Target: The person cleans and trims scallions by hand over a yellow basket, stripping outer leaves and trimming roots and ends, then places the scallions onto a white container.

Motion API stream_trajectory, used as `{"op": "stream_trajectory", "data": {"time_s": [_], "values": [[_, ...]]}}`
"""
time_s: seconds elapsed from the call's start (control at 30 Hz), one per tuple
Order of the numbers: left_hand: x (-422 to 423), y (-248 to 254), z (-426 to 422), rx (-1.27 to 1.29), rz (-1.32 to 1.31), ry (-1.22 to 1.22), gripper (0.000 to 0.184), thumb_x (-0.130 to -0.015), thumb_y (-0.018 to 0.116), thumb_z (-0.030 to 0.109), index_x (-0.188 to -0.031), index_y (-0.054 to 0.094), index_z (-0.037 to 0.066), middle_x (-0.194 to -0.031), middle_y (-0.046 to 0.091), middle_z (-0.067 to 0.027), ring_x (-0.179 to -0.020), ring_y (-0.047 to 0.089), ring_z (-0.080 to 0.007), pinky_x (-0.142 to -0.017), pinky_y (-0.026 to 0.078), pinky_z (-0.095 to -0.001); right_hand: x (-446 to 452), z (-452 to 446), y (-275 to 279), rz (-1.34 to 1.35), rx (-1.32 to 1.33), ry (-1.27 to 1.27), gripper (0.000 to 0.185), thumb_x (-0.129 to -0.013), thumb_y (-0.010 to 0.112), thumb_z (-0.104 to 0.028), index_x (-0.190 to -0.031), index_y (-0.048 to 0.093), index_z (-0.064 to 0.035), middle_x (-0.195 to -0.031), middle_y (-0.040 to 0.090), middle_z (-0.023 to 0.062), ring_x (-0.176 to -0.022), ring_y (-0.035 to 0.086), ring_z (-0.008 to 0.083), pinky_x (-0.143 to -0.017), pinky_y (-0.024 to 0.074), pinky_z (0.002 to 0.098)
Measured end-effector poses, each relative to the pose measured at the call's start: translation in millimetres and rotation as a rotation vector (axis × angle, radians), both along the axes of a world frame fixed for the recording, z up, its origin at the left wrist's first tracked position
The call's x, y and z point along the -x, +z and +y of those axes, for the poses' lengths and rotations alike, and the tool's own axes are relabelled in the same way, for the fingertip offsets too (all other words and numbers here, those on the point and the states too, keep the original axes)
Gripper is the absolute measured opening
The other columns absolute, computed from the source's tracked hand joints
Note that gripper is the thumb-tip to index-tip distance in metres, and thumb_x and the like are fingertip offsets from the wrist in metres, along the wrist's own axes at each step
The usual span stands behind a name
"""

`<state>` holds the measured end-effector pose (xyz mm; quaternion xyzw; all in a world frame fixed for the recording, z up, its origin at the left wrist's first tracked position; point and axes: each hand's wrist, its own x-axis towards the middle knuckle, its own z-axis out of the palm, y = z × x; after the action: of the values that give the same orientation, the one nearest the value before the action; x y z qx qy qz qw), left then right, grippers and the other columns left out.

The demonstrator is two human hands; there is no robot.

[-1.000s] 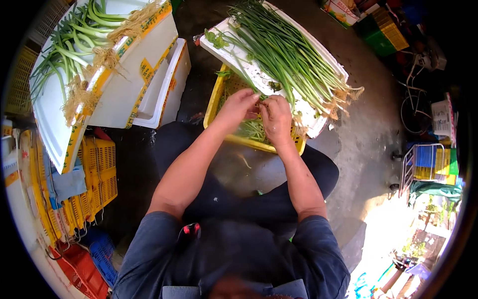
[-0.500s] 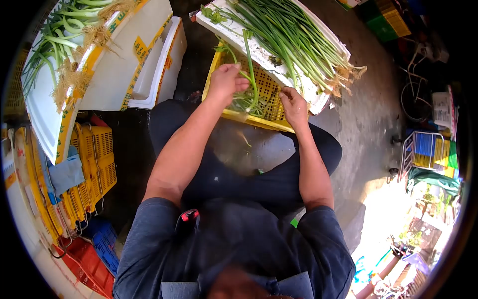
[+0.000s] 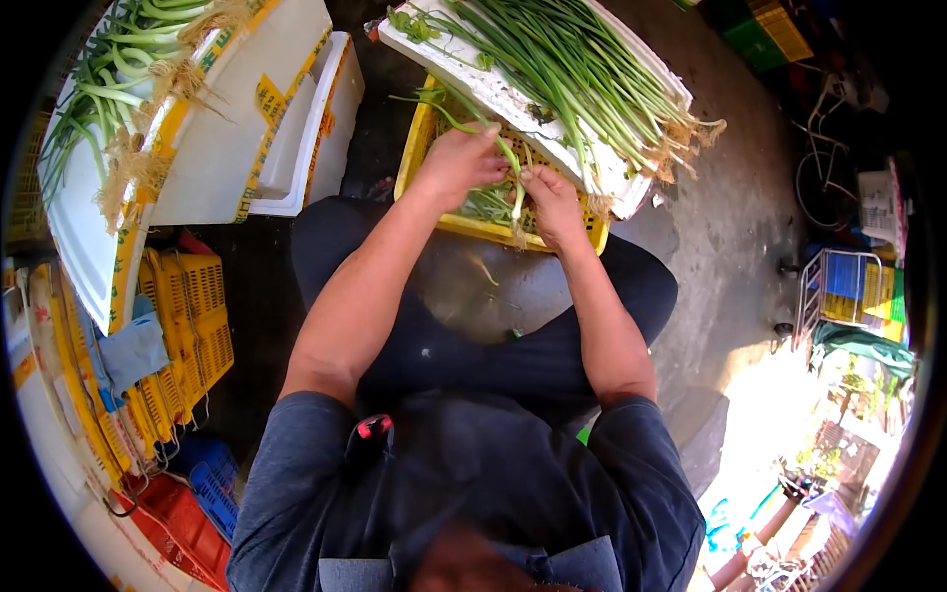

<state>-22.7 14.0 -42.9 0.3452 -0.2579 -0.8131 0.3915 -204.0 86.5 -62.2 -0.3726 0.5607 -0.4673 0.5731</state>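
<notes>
My left hand (image 3: pixel 462 168) is closed around a single spring onion (image 3: pixel 518 204), its green top slanting up to the left and its white root end hanging down. Close beside it, my right hand (image 3: pixel 554 205) pinches at the stalk, fingertips together; whether they grip a loose outer leaf is too small to tell. Both hands are over a yellow plastic crate (image 3: pixel 410 148) with green trimmings (image 3: pixel 483 205) inside. Just beyond, a bunch of spring onions (image 3: pixel 552 79) lies on a white foam board (image 3: pixel 469 71), roots toward the right.
White foam boxes (image 3: pixel 202 168) stand at the left, with more rooted spring onions (image 3: pixel 123 74) on top. Below them are yellow crates (image 3: pixel 202 306), a blue basket (image 3: pixel 212 483) and a red crate (image 3: pixel 168 528). A metal trolley (image 3: pixel 814 296) is at the right.
My right hand has moved left from the foam board's edge to the spring onion. My left hand has shifted slightly right, and the onion's root end now hangs lower over the crate's near rim.
</notes>
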Motion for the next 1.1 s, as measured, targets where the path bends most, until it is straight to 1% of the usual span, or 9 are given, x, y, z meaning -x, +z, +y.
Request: {"op": "stream_trajectory", "data": {"time_s": [0.13,0.27,0.37,0.47,0.57,0.67,0.77,0.9,1.1], "values": [[8.2,-4.1,2.9,0.051,-0.07,-0.081,0.027,-0.102,0.058,0.024,-0.116,0.06,0.001,-0.113,0.069,-0.0131,-0.089,0.068,-0.0178,-0.077,0.058,-0.034,-1.4,0.5,-7.8,-0.155,-0.081,-0.064,0.018,-0.102,0.057,-0.017,-0.099,0.065,-0.0017,-0.086,0.066,0.0039,-0.078,0.063,0.0127,-0.066,0.0499,0.0268],[2.1,-3.6,-3.0,-0.056,-0.006,0.12,0.029,-0.103,0.054,0.024,-0.119,0.056,0.0,-0.117,0.067,-0.0155,-0.098,0.068,-0.0249,-0.08,0.057,-0.038,-9.3,9.1,-6.3,-0.081,0.02,-0.14,0.019,-0.102,0.056,-0.018,-0.095,0.064,-0.002,-0.083,0.065,0.0033,-0.077,0.062,0.0125,-0.066,0.0498,0.0268],[-6.2,3.3,-5.0,-0.067,0.021,0.214,0.032,-0.103,0.056,0.025,-0.121,0.054,-0.002,-0.115,0.066,-0.0152,-0.097,0.068,-0.0264,-0.078,0.057,-0.0371,-8.1,20.3,0.4,0.247,0.091,0.023,0.018,-0.099,0.057,-0.016,-0.091,0.064,-0.0009,-0.078,0.065,0.0035,-0.065,0.057,0.012,-0.06,0.0434,0.0278],[-13.0,9.9,-10.1,-0.058,0.054,0.324,0.028,-0.103,0.054,0.025,-0.119,0.054,0.001,-0.116,0.065,-0.0154,-0.1,0.067,-0.0277,-0.08,0.056,-0.0409,1.2,26.4,-17.1,0.556,0.168,0.179,0.02,-0.098,0.057,-0.015,-0.09,0.061,0.002,-0.077,0.064,0.0098,-0.065,0.059,0.018,-0.061,0.0454,0.0329],[-21.0,9.5,-20.2,-0.037,0.109,0.347,0.021,-0.105,0.051,0.023,-0.116,0.056,0.005,-0.116,0.065,-0.0151,-0.103,0.066,-0.0292,-0.084,0.055,-0.044,10.8,28.7,-24.1,0.644,0.011,0.221,0.021,-0.101,0.055,-0.016,-0.106,0.063,0.0027,-0.078,0.065,0.0048,-0.069,0.063,0.0114,-0.063,0.0499,0.0294],[-15.8,13.4,-14.7,-0.054,0.119,0.291,0.022,-0.105,0.05,0.022,-0.117,0.056,0.005,-0.117,0.065,-0.0158,-0.104,0.066,-0.0302,-0.086,0.054,-0.0453,18.3,27.5,-34.0,0.963,0.106,0.248,0.027,-0.1,0.055,-0.015,-0.12,0.062,0.003,-0.089,0.07,0.0108,-0.078,0.067,0.0129,-0.07,0.0524,0.03],[-15.6,10.7,-14.5,0.003,0.165,0.23,0.024,-0.105,0.049,0.022,-0.119,0.055,0.004,-0.118,0.065,-0.0169,-0.106,0.066,-0.0312,-0.087,0.054,-0.0464,17.0,20.3,-8.2,1.068,0.29,0.183,0.032,-0.098,0.057,-0.015,-0.123,0.061,0.0052,-0.097,0.069,0.0177,-0.09,0.067,0.0179,-0.082,0.0512,0.0283],[-11.3,13.7,-12.9,0.018,0.155,0.169,0.025,-0.105,0.049,0.022,-0.12,0.055,0.003,-0.118,0.066,-0.0175,-0.106,0.066,-0.0316,-0.088,0.054,-0.0459,-4.4,13.0,27.2,0.236,0.13,0.048,0.029,-0.099,0.059,-0.015,-0.121,0.063,0.0034,-0.102,0.069,0.0047,-0.093,0.062,0.0101,-0.082,0.0493,0.0257],[-8.9,9.2,-10.1,0.011,0.199,0.151,0.023,-0.105,0.048,0.022,-0.116,0.055,0.002,-0.117,0.066,-0.018,-0.104,0.067,-0.0313,-0.087,0.057,-0.0474,-24.4,12.1,27.5,0.238,0.078,0.114,0.017,-0.098,0.06,-0.015,-0.101,0.065,0.0007,-0.082,0.063,-0.0022,-0.072,0.054,0.006,-0.065,0.0447,0.0236]]}}
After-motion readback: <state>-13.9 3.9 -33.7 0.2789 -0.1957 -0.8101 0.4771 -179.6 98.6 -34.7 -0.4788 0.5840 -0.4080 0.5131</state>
